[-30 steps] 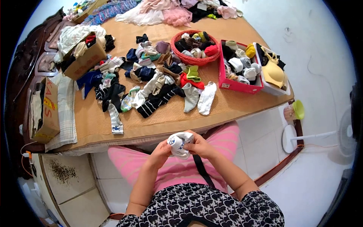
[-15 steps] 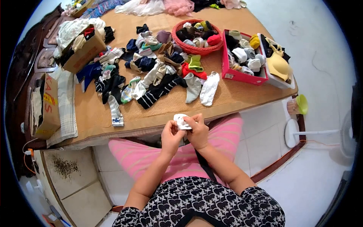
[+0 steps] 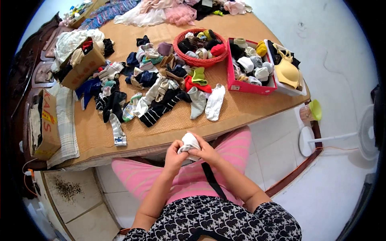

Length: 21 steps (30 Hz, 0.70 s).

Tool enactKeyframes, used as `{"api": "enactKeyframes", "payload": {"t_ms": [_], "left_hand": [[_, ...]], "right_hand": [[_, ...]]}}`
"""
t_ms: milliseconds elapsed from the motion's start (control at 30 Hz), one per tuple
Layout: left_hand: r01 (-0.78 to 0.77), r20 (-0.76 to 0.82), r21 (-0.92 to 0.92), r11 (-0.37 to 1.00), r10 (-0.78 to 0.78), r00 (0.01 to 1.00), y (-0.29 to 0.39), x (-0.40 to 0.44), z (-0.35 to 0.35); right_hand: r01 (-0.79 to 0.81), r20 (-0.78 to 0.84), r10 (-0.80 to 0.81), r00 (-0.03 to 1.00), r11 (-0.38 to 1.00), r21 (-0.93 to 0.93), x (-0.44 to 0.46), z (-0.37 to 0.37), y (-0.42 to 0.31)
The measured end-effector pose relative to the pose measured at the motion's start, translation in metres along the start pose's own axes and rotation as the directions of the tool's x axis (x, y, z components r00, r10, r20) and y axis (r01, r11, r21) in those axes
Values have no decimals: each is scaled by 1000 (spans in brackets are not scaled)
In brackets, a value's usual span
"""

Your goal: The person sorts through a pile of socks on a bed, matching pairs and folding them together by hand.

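A bunched white sock [image 3: 189, 143] is held above my lap, near the bed's front edge. My left hand [image 3: 175, 156] grips its left side with closed fingers, and my right hand [image 3: 205, 152] pinches it from the right. On the bed [image 3: 177, 131] beyond lies a spread of loose socks: a white sock [image 3: 215, 102], a grey sock [image 3: 197, 103], a black striped sock [image 3: 161, 110] and a white sock with a blue pattern [image 3: 118, 130], which lies nearest the left front.
Behind the loose socks stand a red basket [image 3: 200, 62] and a pink box [image 3: 251, 88] of socks, beside a white bin [image 3: 296, 91] with a yellow bra. Cardboard boxes [image 3: 86, 67] are at the left. A fan [image 3: 307, 141] stands on the floor at right.
The sock has been turned and bunched in my hands; its blue pattern, visible a second ago, no longer shows. Both hands keep hold of it. The head view has shifted slightly.
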State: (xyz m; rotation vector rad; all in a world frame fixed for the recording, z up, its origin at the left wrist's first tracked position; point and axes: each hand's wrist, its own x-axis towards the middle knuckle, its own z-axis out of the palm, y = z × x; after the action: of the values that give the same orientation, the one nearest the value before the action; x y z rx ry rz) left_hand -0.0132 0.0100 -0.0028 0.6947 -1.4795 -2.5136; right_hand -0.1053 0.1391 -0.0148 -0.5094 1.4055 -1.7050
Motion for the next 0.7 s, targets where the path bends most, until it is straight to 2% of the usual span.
{"api": "enactKeyframes", "payload": {"t_ms": [33, 200, 267, 300, 333, 367, 400, 433, 467, 533, 567, 633, 667, 700], "left_hand": [[2, -7, 17, 1000, -2, 1000, 4, -3, 3], [-81, -125, 146, 986, 99, 987, -18, -3, 1], [-8, -116, 114, 993, 21, 993, -8, -3, 4], [66, -125, 43, 997, -60, 990, 5, -7, 8], [67, -128, 43, 997, -61, 990, 3, -6, 4], [55, -112, 74, 996, -46, 993, -2, -3, -4], [42, -95, 107, 993, -32, 995, -4, -2, -9], [36, -94, 136, 990, -23, 995, -3, -2, -12], [36, -95, 137, 990, -23, 995, -8, 0, -14], [-55, -95, 380, 924, 97, 991, -16, 3, -12], [-52, -89, 378, 924, 93, 992, -17, 4, -7], [-352, 106, 604, 715, 365, 925, 3, 4, 22], [-373, 180, 697, 613, 355, 918, 18, 3, 37], [-497, 281, 733, 464, 459, 843, 22, 8, 49]], "right_hand": [[-70, 20, 68, 997, 985, 155, 0, 1, 1], [-23, -60, 24, 998, 1000, 14, 1, -7, -3], [-30, -201, 6, 980, 993, -115, 9, -19, -17], [-4, -305, -35, 952, 992, -127, 17, -36, -24], [20, -403, -75, 912, 990, -140, 26, -56, -33], [116, -511, -115, 852, 993, -30, 36, -73, -54], [369, -510, -310, 802, 929, 16, 50, -99, -68], [493, -576, -388, 720, 869, 31, 51, -98, -105], [560, -575, -423, 700, 825, 76, 54, -112, -125], [570, -741, -328, 586, 817, 90, 68, -129, -128], [481, -730, -282, 622, 874, 72, 75, -132, -122], [315, -701, -243, 670, 949, -28, 91, -119, -99], [239, -693, -263, 671, 962, -135, 99, -108, -83], [173, -677, -243, 695, 970, -170, 104, -94, -70]]}}
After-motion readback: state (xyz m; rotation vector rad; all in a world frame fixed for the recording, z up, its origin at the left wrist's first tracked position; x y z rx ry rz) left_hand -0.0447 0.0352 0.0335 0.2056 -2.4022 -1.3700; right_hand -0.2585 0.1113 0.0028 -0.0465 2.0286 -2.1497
